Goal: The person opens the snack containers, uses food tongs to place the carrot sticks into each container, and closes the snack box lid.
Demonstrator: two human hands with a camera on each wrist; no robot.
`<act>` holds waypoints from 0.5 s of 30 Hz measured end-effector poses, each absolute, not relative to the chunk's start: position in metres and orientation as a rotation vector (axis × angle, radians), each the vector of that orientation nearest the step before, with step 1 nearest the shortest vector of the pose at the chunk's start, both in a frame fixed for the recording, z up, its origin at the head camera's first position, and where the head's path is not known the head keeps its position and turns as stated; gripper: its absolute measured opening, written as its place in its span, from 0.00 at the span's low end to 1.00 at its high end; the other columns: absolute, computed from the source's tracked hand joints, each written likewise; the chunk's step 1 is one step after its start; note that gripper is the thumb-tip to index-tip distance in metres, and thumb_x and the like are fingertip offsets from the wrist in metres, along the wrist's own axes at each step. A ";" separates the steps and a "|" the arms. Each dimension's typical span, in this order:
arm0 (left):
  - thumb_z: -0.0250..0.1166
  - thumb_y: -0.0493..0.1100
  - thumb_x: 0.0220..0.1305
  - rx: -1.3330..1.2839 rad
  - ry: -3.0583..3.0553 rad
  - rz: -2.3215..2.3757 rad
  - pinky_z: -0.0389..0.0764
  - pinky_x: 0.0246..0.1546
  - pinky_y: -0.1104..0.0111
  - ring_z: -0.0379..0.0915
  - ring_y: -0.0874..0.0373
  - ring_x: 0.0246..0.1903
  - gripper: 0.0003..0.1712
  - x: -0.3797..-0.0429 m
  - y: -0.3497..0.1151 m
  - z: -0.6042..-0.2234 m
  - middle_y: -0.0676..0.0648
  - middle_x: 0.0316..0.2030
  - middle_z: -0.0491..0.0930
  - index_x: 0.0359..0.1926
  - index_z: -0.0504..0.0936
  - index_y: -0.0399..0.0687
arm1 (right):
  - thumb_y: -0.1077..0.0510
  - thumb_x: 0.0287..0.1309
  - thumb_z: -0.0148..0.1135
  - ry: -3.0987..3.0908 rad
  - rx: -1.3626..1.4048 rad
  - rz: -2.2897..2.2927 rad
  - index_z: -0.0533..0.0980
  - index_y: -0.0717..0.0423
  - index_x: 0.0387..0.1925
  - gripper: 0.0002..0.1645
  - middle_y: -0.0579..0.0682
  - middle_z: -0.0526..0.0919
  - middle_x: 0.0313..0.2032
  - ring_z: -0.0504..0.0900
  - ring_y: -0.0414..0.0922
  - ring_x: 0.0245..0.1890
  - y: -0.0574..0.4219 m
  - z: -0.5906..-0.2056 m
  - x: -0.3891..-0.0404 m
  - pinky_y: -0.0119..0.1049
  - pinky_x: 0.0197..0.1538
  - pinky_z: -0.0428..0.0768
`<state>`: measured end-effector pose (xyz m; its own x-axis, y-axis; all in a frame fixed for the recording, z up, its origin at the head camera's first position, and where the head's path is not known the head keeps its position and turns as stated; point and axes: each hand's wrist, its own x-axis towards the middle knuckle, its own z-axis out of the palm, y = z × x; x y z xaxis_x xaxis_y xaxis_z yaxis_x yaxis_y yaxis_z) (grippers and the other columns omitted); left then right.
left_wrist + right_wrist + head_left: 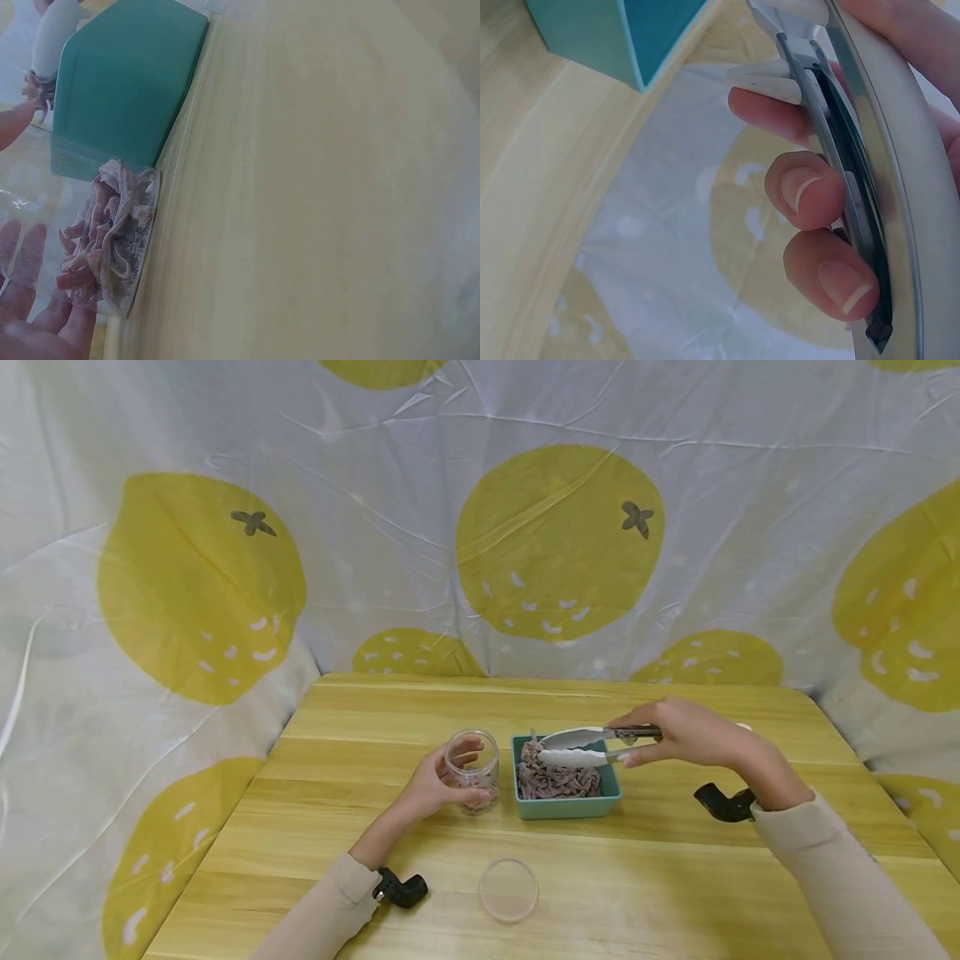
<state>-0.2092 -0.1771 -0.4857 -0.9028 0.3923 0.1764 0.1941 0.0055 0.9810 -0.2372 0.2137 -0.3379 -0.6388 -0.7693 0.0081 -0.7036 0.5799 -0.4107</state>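
Observation:
My left hand [442, 781] holds a clear jar [480, 768] upright on the table, fingers behind it and thumb across the front. In the left wrist view, a clump of purplish-brown strips [109, 232] lies at the jar's bottom. Right of the jar stands a teal rectangular container [567, 808] filled with similar strips [555, 781]. My right hand [686, 735] grips a pair of tongs [577, 758], their pale tips apart over the container's left side. Some strips [41, 90] show at a tip in the left wrist view. Fingers curl around the tong handles [847, 165].
A clear round lid [509, 890] lies on the wooden table [615, 893] in front of the jar. Black devices [403, 890] are at both wrists. Behind the table hangs a pale curtain with yellow lemon prints [562, 543].

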 end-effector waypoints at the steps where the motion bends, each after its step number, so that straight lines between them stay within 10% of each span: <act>1: 0.77 0.27 0.49 0.619 2.121 2.021 0.61 0.68 0.46 0.62 0.34 0.66 0.45 -0.209 -0.177 -0.486 0.31 0.67 0.66 0.68 0.68 0.38 | 0.43 0.60 0.68 2.639 -1.245 -0.575 0.78 0.59 0.61 0.34 0.56 0.83 0.55 0.76 0.31 0.28 0.214 -0.337 -0.237 0.41 0.41 0.80; 15: 0.77 0.28 0.49 0.611 2.127 2.017 0.62 0.68 0.47 0.61 0.35 0.67 0.45 -0.210 -0.177 -0.485 0.31 0.67 0.67 0.68 0.69 0.38 | 0.43 0.58 0.70 2.643 -1.282 -0.623 0.78 0.57 0.61 0.34 0.51 0.84 0.54 0.63 0.30 0.17 0.201 -0.316 -0.238 0.36 0.38 0.75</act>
